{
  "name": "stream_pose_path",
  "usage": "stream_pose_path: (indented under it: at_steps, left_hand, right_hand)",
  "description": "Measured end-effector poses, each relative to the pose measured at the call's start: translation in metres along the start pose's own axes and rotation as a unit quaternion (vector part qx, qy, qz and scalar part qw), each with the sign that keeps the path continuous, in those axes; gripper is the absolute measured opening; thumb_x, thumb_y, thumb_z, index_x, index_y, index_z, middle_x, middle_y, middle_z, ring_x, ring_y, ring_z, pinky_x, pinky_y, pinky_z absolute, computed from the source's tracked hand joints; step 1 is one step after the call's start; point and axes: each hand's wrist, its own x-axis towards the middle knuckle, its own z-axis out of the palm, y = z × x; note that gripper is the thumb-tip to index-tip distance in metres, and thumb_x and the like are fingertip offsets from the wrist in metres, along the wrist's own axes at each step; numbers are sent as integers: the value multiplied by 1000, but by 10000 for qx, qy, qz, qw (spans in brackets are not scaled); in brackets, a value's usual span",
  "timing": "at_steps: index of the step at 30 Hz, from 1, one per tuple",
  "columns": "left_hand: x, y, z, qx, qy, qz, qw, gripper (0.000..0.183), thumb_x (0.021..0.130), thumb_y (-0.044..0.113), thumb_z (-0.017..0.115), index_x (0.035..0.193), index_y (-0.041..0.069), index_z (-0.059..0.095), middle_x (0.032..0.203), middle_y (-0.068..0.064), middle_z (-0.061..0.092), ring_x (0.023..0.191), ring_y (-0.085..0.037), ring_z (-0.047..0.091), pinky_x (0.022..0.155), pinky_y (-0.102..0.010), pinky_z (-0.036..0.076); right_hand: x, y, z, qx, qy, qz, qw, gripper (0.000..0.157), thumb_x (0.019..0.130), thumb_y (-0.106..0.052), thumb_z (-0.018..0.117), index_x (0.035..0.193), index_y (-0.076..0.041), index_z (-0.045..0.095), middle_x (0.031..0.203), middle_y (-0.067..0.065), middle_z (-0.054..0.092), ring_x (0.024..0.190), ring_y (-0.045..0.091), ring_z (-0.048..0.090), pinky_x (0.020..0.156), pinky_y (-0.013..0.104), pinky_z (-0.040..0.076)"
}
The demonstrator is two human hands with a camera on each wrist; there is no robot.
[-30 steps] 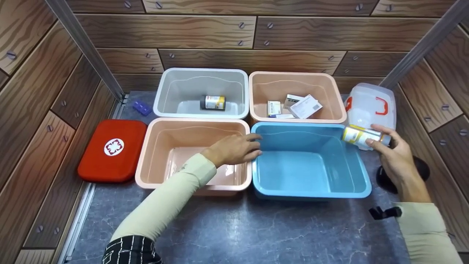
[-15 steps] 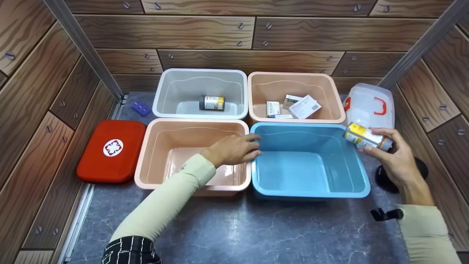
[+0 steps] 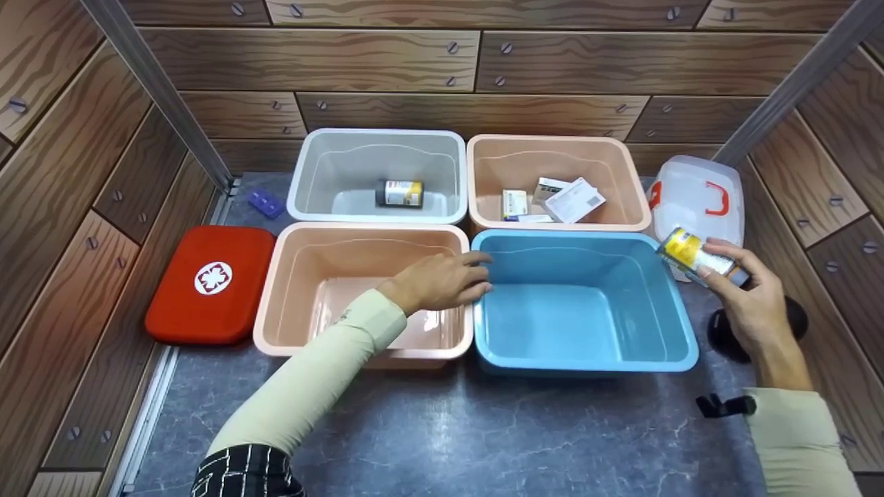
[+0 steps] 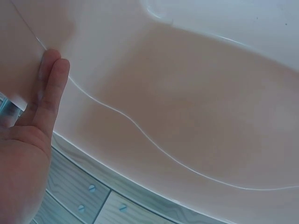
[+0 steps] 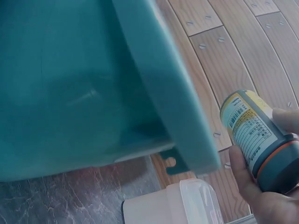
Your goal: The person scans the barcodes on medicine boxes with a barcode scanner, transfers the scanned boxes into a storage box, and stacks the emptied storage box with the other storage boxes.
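My right hand [image 3: 753, 297] grips a medicine bottle [image 3: 697, 254] between thumb and fingers, tilted, over the right rim of the blue bin [image 3: 483, 331]. Its label [image 5: 250, 128] is white and yellow on a dark grey body with an orange ring, in the right wrist view. My left hand [image 3: 442, 283] rests at the shared rim of the front peach bin [image 3: 266, 304] and the blue bin. Two straight fingers [image 4: 56, 88] lie against the peach inner wall in the left wrist view.
A similar bottle [image 3: 402, 194] lies in the grey bin [image 3: 300, 176]. Several small boxes [image 3: 574, 200] lie in the rear peach bin [image 3: 639, 186]. A red first-aid case [image 3: 207, 310] stands left, near a purple pill box [image 3: 266, 203]. A clear lidded box [image 3: 690, 186] and a black object [image 3: 798, 317] are right.
The bottle has turned in my right hand, its far end swinging upward, and shifted slightly right. My left hand stays at the rim.
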Motion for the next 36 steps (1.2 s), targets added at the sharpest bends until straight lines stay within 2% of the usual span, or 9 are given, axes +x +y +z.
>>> stream_pose_path:
  at_steps: [3, 6, 9, 11, 14, 20, 24, 29, 36]
  left_hand:
    - [0, 0, 0, 38, -5, 13, 10000, 41, 118, 42, 43, 123, 12, 71, 162, -13, 55, 100, -30, 74, 100, -45, 62]
    - [0, 0, -1, 63, 24, 38, 10000, 41, 118, 42, 43, 122, 12, 71, 161, -13, 56, 99, -31, 75, 99, -45, 62]
    - [0, 1, -1, 62, 76, 76, 9999, 40, 118, 41, 44, 120, 12, 71, 161, -13, 57, 99, -32, 76, 96, -45, 63]
    - [0, 1, -1, 69, 80, 86, 9999, 40, 118, 41, 44, 120, 12, 71, 161, -13, 57, 99, -32, 76, 95, -45, 63]
    - [0, 1, -1, 44, 61, 67, 9999, 41, 118, 42, 43, 120, 12, 72, 161, -12, 56, 96, -31, 75, 96, -45, 63]
    - [-1, 0, 0, 38, 24, -4, 10000, 43, 118, 44, 41, 123, 13, 71, 163, -11, 55, 95, -28, 73, 96, -44, 63]
    - [0, 0, 0, 30, -15, -6, 10000, 44, 118, 44, 41, 124, 13, 71, 164, -12, 54, 100, -29, 74, 100, -44, 62]
    - [0, -1, 0, 41, 15, 4, 10000, 44, 118, 44, 41, 123, 13, 71, 163, -12, 55, 99, -29, 74, 99, -44, 62]
    - [0, 0, 0, 48, -8, -10, 10000, 45, 118, 45, 41, 124, 13, 72, 163, -12, 55, 104, -29, 74, 100, -44, 62]
  right_hand:
    - [-2, 1, -6, 386, -124, 161, 9990, 38, 102, 15, 62, 140, 10, 64, 139, 6, 65, 119, 18, 59, 88, 21, 62]
    - [-5, 4, -16, 940, -245, 356, 9946, 29, 107, 11, 56, 133, 9, 66, 140, 7, 62, 116, 20, 63, 88, 28, 65]
    - [-11, 11, -27, 1628, -278, 584, 9845, 24, 109, 9, 49, 124, 11, 68, 142, 7, 60, 115, 21, 68, 90, 37, 67]
    - [-14, 16, -34, 1966, -128, 754, 9775, 25, 110, 9, 48, 122, 11, 71, 141, 8, 60, 116, 23, 69, 92, 41, 67]
    - [-17, 23, -44, 2446, 260, 980, 9643, 29, 108, 11, 50, 128, 9, 71, 142, 6, 53, 119, 25, 64, 94, 44, 66]
    - [-21, 36, -52, 2799, 1344, 1218, 9427, 36, 103, 16, 56, 132, -1, 71, 145, 1, 38, 121, 24, 55, 89, 41, 67]
    - [-28, 46, -52, 3052, 2121, 1497, 9162, 34, 102, 14, 62, 127, -7, 71, 142, -3, 42, 117, 22, 57, 85, 40, 67]
    - [-35, 63, -45, 3222, 2919, 1624, 8858, 41, 97, 17, 68, 127, -11, 69, 139, -1, 48, 113, 24, 62, 81, 39, 67]
    - [-45, 85, -35, 3486, 3514, 1418, 8573, 43, 98, 14, 70, 130, -14, 67, 138, 1, 50, 94, 29, 70, 74, 37, 67]
